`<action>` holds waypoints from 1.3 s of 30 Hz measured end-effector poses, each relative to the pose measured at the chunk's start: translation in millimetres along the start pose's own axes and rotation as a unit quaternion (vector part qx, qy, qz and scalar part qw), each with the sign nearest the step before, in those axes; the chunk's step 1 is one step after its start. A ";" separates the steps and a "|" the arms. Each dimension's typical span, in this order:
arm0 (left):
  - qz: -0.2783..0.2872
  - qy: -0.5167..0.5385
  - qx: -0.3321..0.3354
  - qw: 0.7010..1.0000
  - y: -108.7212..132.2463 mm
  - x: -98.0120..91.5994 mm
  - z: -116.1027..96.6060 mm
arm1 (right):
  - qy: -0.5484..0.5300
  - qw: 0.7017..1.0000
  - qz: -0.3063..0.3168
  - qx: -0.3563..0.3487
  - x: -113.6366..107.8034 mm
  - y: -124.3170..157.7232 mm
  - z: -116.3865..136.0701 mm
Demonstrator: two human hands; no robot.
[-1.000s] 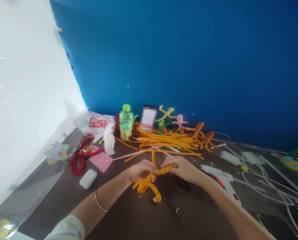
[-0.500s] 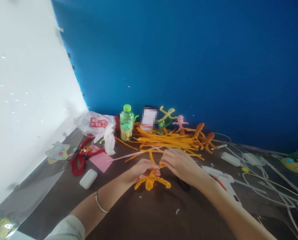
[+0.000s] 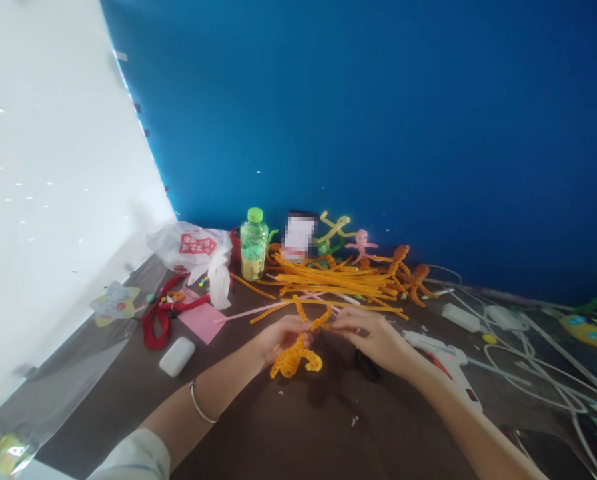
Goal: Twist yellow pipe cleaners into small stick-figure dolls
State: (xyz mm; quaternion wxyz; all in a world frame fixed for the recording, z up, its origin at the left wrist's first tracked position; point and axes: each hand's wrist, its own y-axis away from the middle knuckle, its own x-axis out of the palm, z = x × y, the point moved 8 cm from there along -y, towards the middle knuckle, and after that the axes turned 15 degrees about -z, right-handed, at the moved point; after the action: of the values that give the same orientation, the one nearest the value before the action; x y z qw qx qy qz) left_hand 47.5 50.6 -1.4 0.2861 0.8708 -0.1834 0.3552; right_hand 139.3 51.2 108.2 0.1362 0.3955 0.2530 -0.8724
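Observation:
An orange pipe-cleaner figure [image 3: 291, 361] with coiled limbs hangs head-down over the dark tabletop. My left hand [image 3: 281, 335] is closed around its middle, hiding part of the body. Two limbs stick up above those fingers, toward the wall. My right hand [image 3: 373, 339] is pinched at the end of an orange strand by the right-hand limb; the fingertips cover the exact spot. Just beyond both hands lies a pile of straight orange pipe cleaners [image 3: 333, 277].
Finished figures, one pink [image 3: 361, 244], one yellow [image 3: 335, 228], and orange ones [image 3: 418, 285], stand behind the pile. A green-capped bottle [image 3: 254, 247] and plastic bag [image 3: 195, 243] are at back left. A glue gun [image 3: 451, 363] and white cables [image 3: 533, 347] lie right; a white case [image 3: 177, 357] lies left.
The figure has turned in my left hand, its head end swinging left. My right hand has shifted slightly right and down, its fingers now lower beside the upper limb.

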 end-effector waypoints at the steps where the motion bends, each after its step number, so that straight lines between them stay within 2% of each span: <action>1: 0.007 -0.013 -0.010 1.000 2.4 2.7 1.0 | -0.010 1.000 0.019 0.013 2.8 -0.7 -2.5; 4: 0.023 -0.077 -0.034 0.996 9.3 9.4 3.7 | -0.012 0.997 0.072 0.024 9.5 -3.8 -7.3; 7: 0.013 -0.135 -0.051 0.989 12.0 9.0 6.1 | 0.036 0.995 0.094 0.000 9.6 -10.8 -9.4; 10: -0.012 -0.174 -0.059 0.983 9.5 3.1 8.6 | 0.111 0.986 0.113 -0.047 9.5 -19.3 -4.4; 14: -0.042 -0.210 -0.050 0.976 2.9 -5.2 10.8 | 0.210 0.960 0.121 -0.138 13.5 -27.2 15.8; 18: -0.070 -0.192 -0.016 0.979 -2.8 -10.2 8.7 | 0.308 0.924 0.084 -0.211 15.9 -27.1 34.4; 22: -0.106 -0.129 0.008 0.986 -6.8 -16.3 6.2 | 0.360 0.908 0.020 -0.212 9.4 -21.6 42.6; 29: -0.117 -0.022 0.002 0.993 -5.8 -13.8 6.0 | 0.325 0.927 -0.074 -0.170 1.0 -5.6 43.8; 39: -0.125 -0.011 0.006 0.992 -7.1 -12.0 10.9 | 0.243 0.944 -0.146 -0.168 6.4 11.5 44.8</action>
State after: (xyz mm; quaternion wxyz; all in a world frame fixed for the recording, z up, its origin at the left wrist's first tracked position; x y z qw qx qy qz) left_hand 48.7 50.7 -19.1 0.3210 0.8924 -0.0743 0.3082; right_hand 112.3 16.8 124.5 0.0062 0.5261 0.4758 -0.7048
